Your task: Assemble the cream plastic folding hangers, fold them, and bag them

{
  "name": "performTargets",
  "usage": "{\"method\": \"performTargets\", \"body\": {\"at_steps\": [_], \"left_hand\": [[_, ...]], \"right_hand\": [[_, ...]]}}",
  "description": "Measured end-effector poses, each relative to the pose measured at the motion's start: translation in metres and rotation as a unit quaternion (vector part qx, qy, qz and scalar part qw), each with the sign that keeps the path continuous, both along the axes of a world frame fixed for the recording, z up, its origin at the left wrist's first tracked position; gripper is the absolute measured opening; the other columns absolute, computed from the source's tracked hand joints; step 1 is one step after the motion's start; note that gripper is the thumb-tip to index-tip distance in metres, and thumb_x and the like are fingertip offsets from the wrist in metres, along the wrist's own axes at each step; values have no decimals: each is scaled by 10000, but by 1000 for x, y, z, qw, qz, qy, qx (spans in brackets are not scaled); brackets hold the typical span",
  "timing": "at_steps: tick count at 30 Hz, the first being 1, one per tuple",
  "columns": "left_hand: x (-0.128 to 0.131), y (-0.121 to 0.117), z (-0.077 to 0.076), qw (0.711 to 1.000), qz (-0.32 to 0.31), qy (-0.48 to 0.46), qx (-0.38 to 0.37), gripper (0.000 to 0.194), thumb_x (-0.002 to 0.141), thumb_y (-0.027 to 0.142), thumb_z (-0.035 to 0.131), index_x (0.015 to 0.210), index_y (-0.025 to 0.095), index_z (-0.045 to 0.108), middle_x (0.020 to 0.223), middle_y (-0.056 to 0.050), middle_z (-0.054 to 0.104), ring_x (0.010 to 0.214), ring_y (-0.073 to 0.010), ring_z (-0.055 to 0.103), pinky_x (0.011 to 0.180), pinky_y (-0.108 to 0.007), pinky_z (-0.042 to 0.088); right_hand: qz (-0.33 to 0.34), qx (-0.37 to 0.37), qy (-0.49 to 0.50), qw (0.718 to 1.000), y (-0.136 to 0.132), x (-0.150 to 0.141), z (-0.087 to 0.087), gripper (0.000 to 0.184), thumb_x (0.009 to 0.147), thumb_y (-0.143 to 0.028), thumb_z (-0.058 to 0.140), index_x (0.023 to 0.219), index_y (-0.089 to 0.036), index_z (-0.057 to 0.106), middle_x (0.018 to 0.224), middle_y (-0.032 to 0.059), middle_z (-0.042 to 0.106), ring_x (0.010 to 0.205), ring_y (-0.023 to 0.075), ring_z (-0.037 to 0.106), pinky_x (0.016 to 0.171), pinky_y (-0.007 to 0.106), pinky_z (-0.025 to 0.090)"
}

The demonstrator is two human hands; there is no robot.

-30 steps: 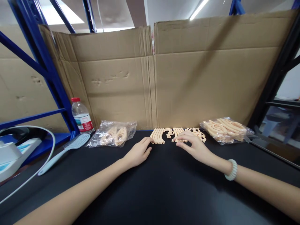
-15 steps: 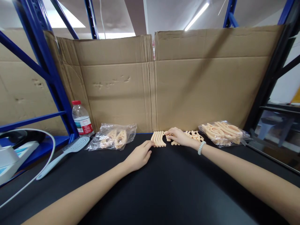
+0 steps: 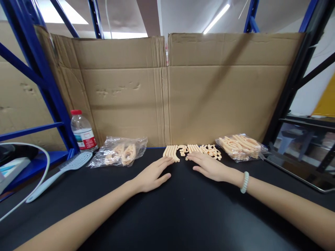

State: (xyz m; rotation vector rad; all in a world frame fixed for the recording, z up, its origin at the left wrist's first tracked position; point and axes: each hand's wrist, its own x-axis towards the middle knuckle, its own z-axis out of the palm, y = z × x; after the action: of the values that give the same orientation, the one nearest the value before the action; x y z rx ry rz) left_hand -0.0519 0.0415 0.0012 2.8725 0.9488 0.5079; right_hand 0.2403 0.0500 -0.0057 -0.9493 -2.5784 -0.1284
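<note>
Left hand (image 3: 151,175) was open, palm down, fingers stretched, thumb apart; nothing was gripped. Its fingertips reached the near ends of the left row of curved peach strips (image 3: 170,152) (touching or just above, couldn't tell). The strips lay side by side, just beyond those fingertips.

Right hand (image 3: 211,166) was open too, fingers loosely extended, thumb spread below, no piece visible in it. Its fingertips covered the near ends of the right row of peach strips (image 3: 194,149), which ran out past the fingers toward the back; contact wasn't clear there either. A pale coil bracelet (image 3: 245,182) circled that wrist.

Between the two rows, ahead of the gap between the hands, lay small peach hook pieces (image 3: 184,149). Right of the right row, behind the right hand, was a jumbled pile of curved peach pieces (image 3: 213,151).

Farther out on the black tabletop (image 3: 178,216): clear bag of peach parts on the left (image 3: 110,146), fuller clear bag on the right (image 3: 239,146). Far left held a red-capped bottle (image 3: 83,136), a pale blue hairbrush (image 3: 78,161), a white cable (image 3: 47,164) and a white power strip (image 3: 14,169). Cardboard panels (image 3: 222,90) stood along the back, with a blue rack post (image 3: 48,83) at left.
</note>
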Motion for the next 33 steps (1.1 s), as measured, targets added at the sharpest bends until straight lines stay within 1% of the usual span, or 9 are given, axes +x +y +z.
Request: {"method": "performTargets", "body": {"at_steps": [3, 8, 13, 16, 18, 20, 23, 30, 33], "left_hand": [[1, -1, 1, 999, 6, 36, -25, 516, 966, 403, 399, 1440, 214, 325, 1518, -110, 325, 1409, -251, 270, 1145, -490, 246], [1, 0, 2, 998, -3, 56, -38, 537, 968, 451, 370, 1455, 234, 304, 1531, -92, 292, 1418, -249, 241, 1148, -493, 228], [1, 0, 1, 998, -7, 53, -42, 530, 968, 432, 378, 1451, 227, 308, 1531, -91, 299, 1418, -259, 243, 1146, -505, 226], [1, 1, -1, 1000, -9, 15, -11, 481, 962, 370, 412, 1421, 239, 350, 1506, -81, 360, 1394, -245, 305, 1141, -468, 266], [1, 1, -3, 999, 22, -25, 29, 398, 937, 299, 450, 1328, 226, 450, 1420, -87, 470, 1323, -238, 408, 1102, -432, 342], [2, 2, -4, 994, 70, -57, 65, 277, 902, 226, 467, 1169, 200, 536, 1253, -95, 578, 1187, -239, 516, 1019, -415, 426], [3, 2, -5, 987, 115, -78, 87, 158, 871, 164, 448, 988, 186, 552, 1030, -83, 619, 994, -238, 576, 887, -412, 485], [4, 1, -5, 985, 126, -75, 89, 130, 859, 139, 436, 888, 196, 550, 894, -50, 610, 873, -220, 578, 789, -374, 484], [4, 2, -4, 987, 117, -70, 88, 136, 861, 134, 435, 885, 194, 553, 890, -50, 614, 873, -216, 577, 790, -361, 482]], "right_hand": [[4, -10, -35, 999, -1, -6, 1, 493, 971, -364, 399, 1419, -158, 397, 1456, 126, 425, 1365, 258, 349, 1122, 473, 301], [-12, -19, -68, 997, 1, -3, 1, 496, 982, -394, 354, 1390, -128, 447, 1440, 137, 444, 1341, 270, 387, 1114, 465, 315], [-14, 1, -61, 998, -5, 2, 1, 495, 976, -384, 380, 1391, -122, 443, 1436, 146, 447, 1339, 273, 386, 1113, 477, 310], [-10, 28, -60, 998, -18, -4, 4, 473, 971, -361, 397, 1363, -108, 474, 1416, 154, 469, 1325, 284, 395, 1103, 481, 323], [4, 36, -61, 997, -30, -10, 5, 432, 969, -345, 402, 1315, -119, 526, 1361, 143, 524, 1282, 281, 440, 1090, 467, 344], [20, 24, -57, 998, -41, -15, 5, 394, 970, -338, 401, 1272, -146, 564, 1298, 123, 571, 1219, 262, 495, 1062, 439, 385], [23, -9, -36, 999, -52, -19, 4, 382, 972, -331, 399, 1252, -146, 580, 1263, 126, 587, 1170, 246, 531, 1017, 408, 436], [25, -49, 21, 998, -51, -16, -2, 362, 965, -298, 410, 1256, -170, 583, 1280, 122, 579, 1200, 233, 514, 1040, 414, 420], [4, -87, 31, 996, -49, -14, -4, 430, 968, -363, 403, 1328, -159, 520, 1380, 130, 503, 1292, 239, 439, 1096, 422, 361]]}}
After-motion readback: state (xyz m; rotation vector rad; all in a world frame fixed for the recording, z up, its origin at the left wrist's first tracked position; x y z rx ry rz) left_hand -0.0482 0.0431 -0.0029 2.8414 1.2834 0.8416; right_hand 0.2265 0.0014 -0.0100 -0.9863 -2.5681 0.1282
